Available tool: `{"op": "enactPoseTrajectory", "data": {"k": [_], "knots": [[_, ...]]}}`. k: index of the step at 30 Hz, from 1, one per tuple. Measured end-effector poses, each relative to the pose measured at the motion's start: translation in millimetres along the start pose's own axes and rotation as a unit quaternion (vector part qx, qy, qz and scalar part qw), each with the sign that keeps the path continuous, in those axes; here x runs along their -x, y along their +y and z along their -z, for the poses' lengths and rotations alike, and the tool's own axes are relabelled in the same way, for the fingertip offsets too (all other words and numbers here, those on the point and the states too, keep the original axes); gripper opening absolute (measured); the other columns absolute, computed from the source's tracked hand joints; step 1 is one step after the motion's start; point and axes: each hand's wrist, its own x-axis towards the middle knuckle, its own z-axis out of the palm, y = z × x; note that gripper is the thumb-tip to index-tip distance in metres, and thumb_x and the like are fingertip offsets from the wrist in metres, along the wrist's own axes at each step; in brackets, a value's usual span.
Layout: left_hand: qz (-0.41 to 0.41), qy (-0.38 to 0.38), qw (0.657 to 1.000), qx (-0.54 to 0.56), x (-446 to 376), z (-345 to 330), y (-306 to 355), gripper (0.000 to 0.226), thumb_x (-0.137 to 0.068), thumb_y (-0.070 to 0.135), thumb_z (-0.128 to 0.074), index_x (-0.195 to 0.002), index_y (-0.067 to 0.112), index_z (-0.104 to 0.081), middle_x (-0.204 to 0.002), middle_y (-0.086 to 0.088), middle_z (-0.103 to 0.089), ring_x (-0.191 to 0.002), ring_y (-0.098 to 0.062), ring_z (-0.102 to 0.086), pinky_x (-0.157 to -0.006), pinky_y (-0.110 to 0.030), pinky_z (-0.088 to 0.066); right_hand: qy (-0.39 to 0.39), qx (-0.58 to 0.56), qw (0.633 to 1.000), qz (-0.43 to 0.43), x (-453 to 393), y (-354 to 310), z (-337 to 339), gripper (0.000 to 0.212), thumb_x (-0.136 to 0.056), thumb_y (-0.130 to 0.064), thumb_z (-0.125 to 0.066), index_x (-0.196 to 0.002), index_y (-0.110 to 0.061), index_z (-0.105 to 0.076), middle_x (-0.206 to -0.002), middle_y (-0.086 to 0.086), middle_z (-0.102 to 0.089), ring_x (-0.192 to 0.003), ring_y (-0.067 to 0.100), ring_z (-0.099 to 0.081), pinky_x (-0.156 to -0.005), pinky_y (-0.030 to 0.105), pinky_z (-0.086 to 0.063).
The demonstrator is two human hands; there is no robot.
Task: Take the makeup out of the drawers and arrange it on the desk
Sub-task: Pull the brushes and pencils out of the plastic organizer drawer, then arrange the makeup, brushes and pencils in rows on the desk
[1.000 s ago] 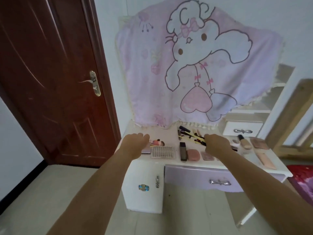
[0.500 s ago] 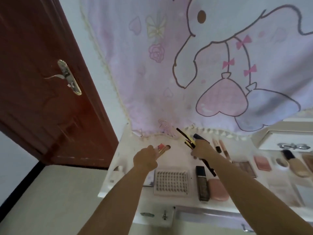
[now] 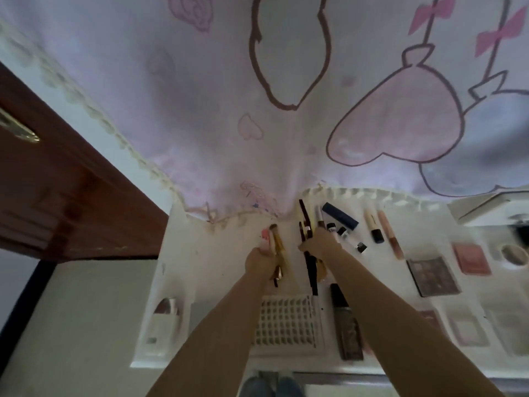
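Our left hand (image 3: 262,260) closes round gold-handled brushes (image 3: 279,250); just right of that grip, our right hand (image 3: 320,245) clutches black makeup pencils (image 3: 305,224) over the desk (image 3: 217,253).

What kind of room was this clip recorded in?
Most likely a bedroom or dressing corner at home: a white vanity desk covered with makeup such as an eyeshadow palette, a cartoon-print cloth hung above it, and a wooden door beside it.

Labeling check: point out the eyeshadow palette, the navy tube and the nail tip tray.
eyeshadow palette (image 3: 432,275): head view, centre of the pan grid.
navy tube (image 3: 340,215): head view, mid-body.
nail tip tray (image 3: 287,322): head view, middle of the grid.
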Motion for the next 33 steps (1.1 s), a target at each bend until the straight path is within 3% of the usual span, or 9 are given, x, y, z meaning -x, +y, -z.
{"op": "enactPoseTrajectory", "data": {"k": [3,5,8,10,14,23,26,30,33], "knots": [[-0.015,-0.014,0.998,0.052,-2.7,-4.3,5.1,0.023,-0.086,0.008,-0.060,-0.067,0.011,-0.047,-0.067,-0.008,-0.052,-0.059,-0.019,-0.051,-0.064,-0.034,-0.050,0.027,0.063,0.996,0.051,-9.3,2.3,3.1,0.035,-0.088,-0.004,-0.049,-0.121,0.007,-0.041,-0.074,0.005,-0.045,-0.068,0.016,-0.046,-0.045,0.017,-0.031],[-0.022,-0.030,0.997,0.072,-4.1,-8.1,9.4,0.020,-0.087,0.013,-0.058,-0.067,0.012,-0.052,-0.070,-0.008,-0.056,-0.062,-0.021,-0.053,-0.065,-0.033,-0.049,0.052,0.092,0.992,0.071,-14.8,3.7,4.7,0.038,-0.087,-0.001,-0.048,-0.124,0.004,-0.040,-0.071,0.001,-0.043,-0.072,0.017,-0.048,-0.045,0.017,-0.029],[-0.030,-0.031,0.997,0.062,-5.9,-11.1,13.6,0.011,-0.086,0.016,-0.059,-0.076,0.013,-0.054,-0.082,-0.006,-0.057,-0.070,-0.017,-0.052,-0.066,-0.029,-0.046,0.069,0.129,0.984,0.097,-15.3,3.3,6.8,0.041,-0.086,0.002,-0.046,-0.126,0.002,-0.038,-0.102,0.016,-0.057,-0.095,0.028,-0.055,-0.065,0.024,-0.042],[-0.049,-0.031,0.998,-0.003,-4.3,-11.2,15.1,0.012,-0.089,0.021,-0.054,-0.092,0.009,-0.056,-0.095,-0.010,-0.059,-0.077,-0.018,-0.053,-0.070,-0.029,-0.046,0.086,0.164,0.976,0.117,-13.3,5.0,6.9,0.032,-0.085,0.003,-0.044,-0.116,-0.002,-0.044,-0.119,0.022,-0.053,-0.107,0.033,-0.053,-0.075,0.029,-0.042],[-0.117,-0.009,0.964,-0.240,5.4,-6.0,14.8,0.039,-0.096,0.025,-0.040,-0.121,-0.003,-0.051,-0.125,-0.019,-0.053,-0.112,-0.031,-0.054,-0.088,-0.032,-0.044,0.078,0.231,0.955,0.170,-8.3,17.6,0.9,0.042,-0.084,0.005,-0.043,-0.126,-0.002,-0.042,-0.128,0.018,-0.044,-0.119,0.029,-0.043,-0.090,0.028,-0.039],[-0.209,-0.031,0.895,-0.392,30.8,20.2,-13.7,0.045,-0.098,0.017,-0.036,-0.140,0.004,-0.030,-0.146,-0.015,-0.033,-0.134,-0.026,-0.032,-0.108,-0.029,-0.026,0.103,0.330,0.901,0.262,27.3,47.3,-15.3,0.031,-0.082,0.000,-0.049,-0.112,0.005,-0.055,-0.122,0.023,-0.048,-0.121,0.035,-0.042,-0.097,0.038,-0.040],[-0.241,0.002,0.870,-0.430,44.2,48.0,-41.6,0.047,-0.097,0.016,-0.037,-0.142,0.006,-0.027,-0.147,-0.013,-0.028,-0.135,-0.025,-0.027,-0.109,-0.032,-0.026,0.108,0.348,0.879,0.308,45.0,49.7,-33.8,0.031,-0.084,-0.002,-0.049,-0.113,0.006,-0.056,-0.122,0.025,-0.052,-0.118,0.036,-0.047,-0.093,0.038,-0.043],[-0.222,0.101,0.854,-0.459,66.4,95.1,-94.1,0.040,-0.096,0.017,-0.036,-0.134,0.008,-0.037,-0.141,-0.011,-0.037,-0.129,-0.024,-0.035,-0.100,-0.035,-0.036,0.040,0.391,0.847,0.356,73.0,37.8,-76.3,0.039,-0.088,-0.008,-0.045,-0.126,0.001,-0.047,-0.139,0.017,-0.040,-0.131,0.030,-0.035,-0.105,0.037,-0.033],[-0.180,0.151,0.850,-0.471,83.2,131.4,-135.4,0.039,-0.096,0.019,-0.036,-0.133,0.012,-0.038,-0.140,-0.008,-0.037,-0.128,-0.027,-0.035,-0.098,-0.036,-0.037,0.029,0.400,0.822,0.404,89.1,25.8,-118.1,0.036,-0.083,-0.005,-0.051,-0.117,0.005,-0.054,-0.128,0.022,-0.050,-0.123,0.037,-0.045,-0.099,0.042,-0.040]]}}
